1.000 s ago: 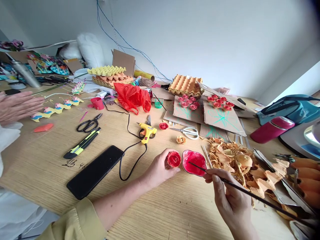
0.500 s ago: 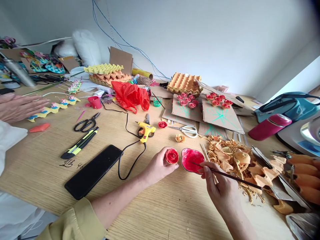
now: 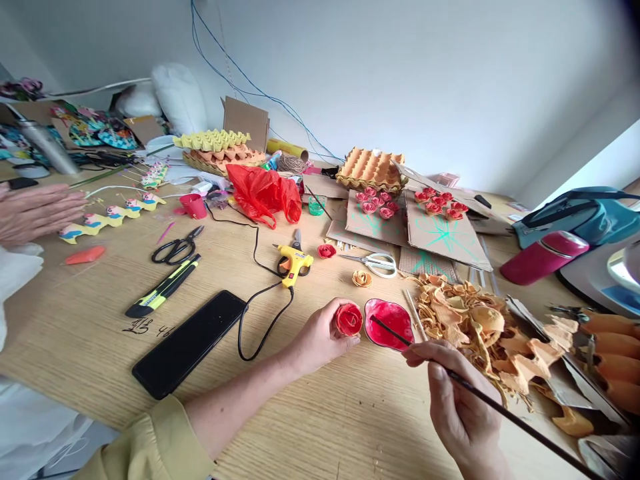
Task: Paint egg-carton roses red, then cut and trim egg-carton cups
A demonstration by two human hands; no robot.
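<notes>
GRIP: I read left hand [image 3: 321, 339] holding a red-painted, cup-shaped rose [image 3: 349, 321], right hand [image 3: 463, 417] holding a slim dark paintbrush [image 3: 393, 332] | PLACE: rose just beside a shallow, wavy-rimmed red dish [image 3: 400, 317]; brush tip inside | RISK: overloaded brush could drip; over-tight pinch could crush rose | SURFACE: light wood-grain table [image 3: 300, 427] | ROOM: pale wall [image 3: 425, 80] behind

Handwriting [image 3: 140, 326] in dark ink on the table [image 3: 280, 427], just beside the phone [image 3: 190, 343]: a numeral 4, followed at the phone's edge by a character that may be a 6; the marks to the left of these cannot be read with certainty. Small dark print on the cutter [image 3: 166, 287] and lettering on the glue gun [image 3: 299, 265] are too small to decipher.
</notes>
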